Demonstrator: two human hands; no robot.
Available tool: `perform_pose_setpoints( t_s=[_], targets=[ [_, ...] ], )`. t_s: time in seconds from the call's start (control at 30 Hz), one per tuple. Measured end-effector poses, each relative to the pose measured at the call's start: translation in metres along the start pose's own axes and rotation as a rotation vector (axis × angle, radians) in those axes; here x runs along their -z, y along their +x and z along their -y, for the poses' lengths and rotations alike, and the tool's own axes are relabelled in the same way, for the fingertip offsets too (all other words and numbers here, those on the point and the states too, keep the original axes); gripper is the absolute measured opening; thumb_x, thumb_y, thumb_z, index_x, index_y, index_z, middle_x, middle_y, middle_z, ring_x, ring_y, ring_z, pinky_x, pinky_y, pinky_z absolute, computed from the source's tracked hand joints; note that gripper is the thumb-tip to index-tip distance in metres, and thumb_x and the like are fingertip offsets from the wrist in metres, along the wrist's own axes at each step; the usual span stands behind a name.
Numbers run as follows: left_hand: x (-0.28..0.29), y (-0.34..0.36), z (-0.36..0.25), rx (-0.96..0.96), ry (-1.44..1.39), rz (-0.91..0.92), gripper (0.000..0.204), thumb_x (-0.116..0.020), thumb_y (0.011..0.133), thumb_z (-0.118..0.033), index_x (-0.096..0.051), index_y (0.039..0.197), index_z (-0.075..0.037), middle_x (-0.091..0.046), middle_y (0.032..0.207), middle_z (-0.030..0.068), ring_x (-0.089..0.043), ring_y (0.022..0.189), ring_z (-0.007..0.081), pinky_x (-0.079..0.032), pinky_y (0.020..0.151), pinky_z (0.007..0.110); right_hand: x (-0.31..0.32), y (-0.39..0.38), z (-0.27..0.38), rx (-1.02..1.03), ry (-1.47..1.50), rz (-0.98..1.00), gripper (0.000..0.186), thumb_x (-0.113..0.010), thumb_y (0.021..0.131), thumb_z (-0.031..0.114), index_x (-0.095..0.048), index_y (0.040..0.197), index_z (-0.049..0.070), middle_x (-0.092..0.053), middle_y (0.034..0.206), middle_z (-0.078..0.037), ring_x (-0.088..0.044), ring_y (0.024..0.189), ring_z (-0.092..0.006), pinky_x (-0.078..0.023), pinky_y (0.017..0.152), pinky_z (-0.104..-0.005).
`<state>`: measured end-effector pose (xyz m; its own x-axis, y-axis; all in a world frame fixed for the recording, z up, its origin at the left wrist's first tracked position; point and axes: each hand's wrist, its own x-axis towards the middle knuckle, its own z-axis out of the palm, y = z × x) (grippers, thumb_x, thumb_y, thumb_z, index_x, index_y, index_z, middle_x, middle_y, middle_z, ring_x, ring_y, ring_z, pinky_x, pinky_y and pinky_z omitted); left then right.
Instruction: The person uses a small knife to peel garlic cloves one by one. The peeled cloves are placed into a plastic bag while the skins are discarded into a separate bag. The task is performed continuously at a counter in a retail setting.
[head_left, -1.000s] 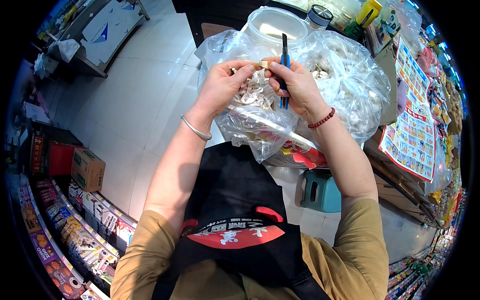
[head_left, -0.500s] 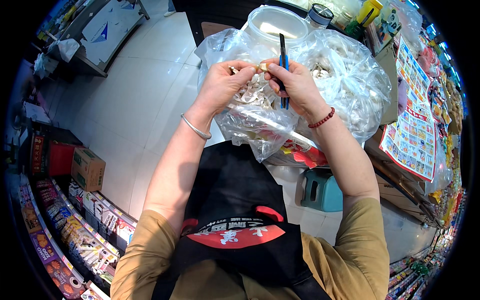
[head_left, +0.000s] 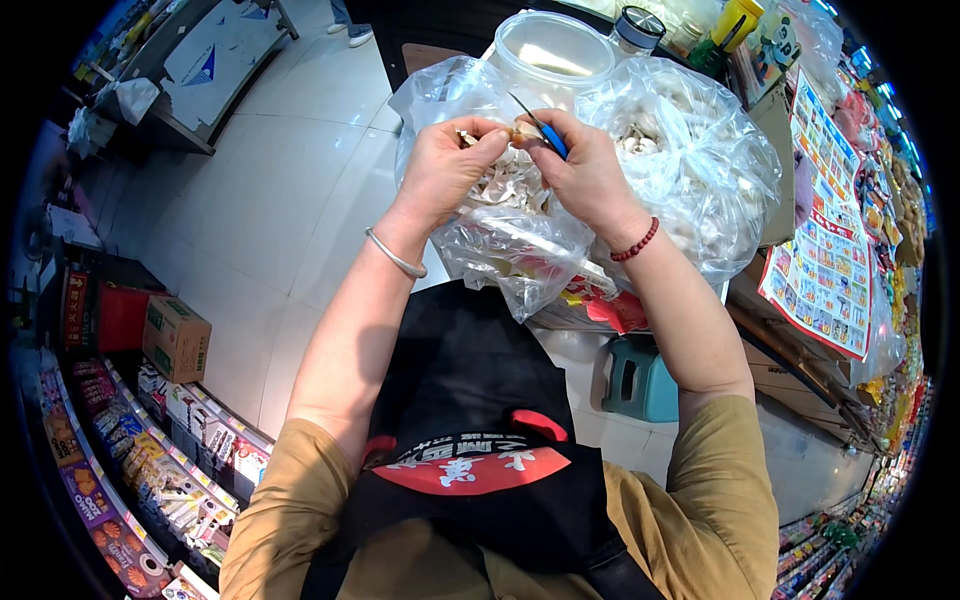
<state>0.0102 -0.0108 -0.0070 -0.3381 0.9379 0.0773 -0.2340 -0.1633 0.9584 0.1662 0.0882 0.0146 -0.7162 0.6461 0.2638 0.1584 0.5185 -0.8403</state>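
Note:
My left hand (head_left: 455,168) is closed, its thumb and forefinger pinching a garlic clove (head_left: 521,133). My right hand (head_left: 590,172) grips a blue-and-black utility knife (head_left: 553,141), whose thin dark tip points up and to the left. The right fingertips meet the clove too; exactly where the blade touches it is too small to tell. Beneath both hands, a clear plastic bag (head_left: 520,245) holds loose garlic skins (head_left: 505,190). To its right sits a larger clear bag (head_left: 715,205) with whole garlic bulbs (head_left: 640,143) showing through.
Behind the bags stands a round clear plastic tub (head_left: 555,42), with a dark-lidded jar (head_left: 640,28) beside it. A teal stool (head_left: 642,380) is under the table at right. Printed flyers (head_left: 822,240) hang further right. Snack shelves (head_left: 150,470) and a cardboard box (head_left: 176,338) are at left.
The knife has swung from upright to slanting up-left, its tip lower and nearer the clove. My right hand has turned and shifted slightly left. A person's feet have appeared at the top.

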Motion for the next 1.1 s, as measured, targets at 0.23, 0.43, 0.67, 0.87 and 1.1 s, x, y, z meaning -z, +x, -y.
perform_pose_setpoints(
  t_s=[0.23, 0.43, 0.67, 0.87, 1.1],
  targets=[
    [-0.003, 0.003, 0.003, -0.016, 0.084, -0.089, 0.016, -0.067, 0.092, -0.015, -0.070, 0.095, 0.001, -0.064, 0.078, -0.0005, -0.054, 0.065, 0.0038, -0.044, 0.059, 0.019, 0.002, 0.004, 0.005, 0.093, 0.388, -0.124, 0.022, -0.060, 0.097, 0.016, -0.060, 0.111, 0.000, -0.072, 0.087, -0.007, -0.058, 0.062, -0.0078, -0.047, 0.057, -0.0233],
    [-0.004, 0.003, 0.004, -0.105, 0.135, -0.063, 0.019, -0.066, 0.093, -0.016, -0.071, 0.098, 0.001, -0.065, 0.081, 0.0005, -0.053, 0.068, 0.0030, -0.043, 0.059, 0.019, 0.002, 0.005, -0.005, 0.002, 0.441, 0.017, 0.027, -0.055, 0.101, 0.020, -0.062, 0.118, 0.000, -0.068, 0.086, -0.003, -0.047, 0.053, -0.0018, -0.036, 0.045, -0.0159],
    [-0.002, 0.001, 0.009, -0.209, 0.201, -0.047, 0.020, -0.064, 0.094, -0.015, -0.072, 0.103, 0.001, -0.065, 0.084, -0.0018, -0.052, 0.072, 0.0025, -0.042, 0.061, 0.019, 0.000, 0.004, -0.006, 0.009, 0.226, 0.039, 0.021, -0.058, 0.096, 0.012, -0.065, 0.111, 0.000, -0.069, 0.081, -0.004, -0.060, 0.065, -0.0082, -0.049, 0.060, -0.0239],
    [-0.002, 0.001, 0.009, -0.211, 0.207, -0.045, 0.018, -0.065, 0.093, -0.015, -0.072, 0.100, 0.001, -0.065, 0.084, -0.0024, -0.052, 0.071, 0.0023, -0.042, 0.060, 0.020, 0.001, 0.001, -0.002, 0.039, 0.133, 0.046, 0.021, -0.058, 0.093, 0.007, -0.064, 0.112, -0.001, -0.071, 0.086, -0.010, -0.068, 0.079, -0.0142, -0.053, 0.070, -0.0281],
    [-0.002, 0.002, 0.013, -0.207, 0.142, -0.069, 0.018, -0.066, 0.093, -0.015, -0.072, 0.096, 0.001, -0.066, 0.081, -0.0026, -0.053, 0.069, 0.0024, -0.042, 0.059, 0.019, -0.003, 0.000, -0.003, 0.049, 0.088, 0.051, 0.022, -0.057, 0.094, 0.009, -0.062, 0.113, -0.001, -0.071, 0.089, -0.012, -0.068, 0.082, -0.0145, -0.052, 0.073, -0.0280]
  ],
)
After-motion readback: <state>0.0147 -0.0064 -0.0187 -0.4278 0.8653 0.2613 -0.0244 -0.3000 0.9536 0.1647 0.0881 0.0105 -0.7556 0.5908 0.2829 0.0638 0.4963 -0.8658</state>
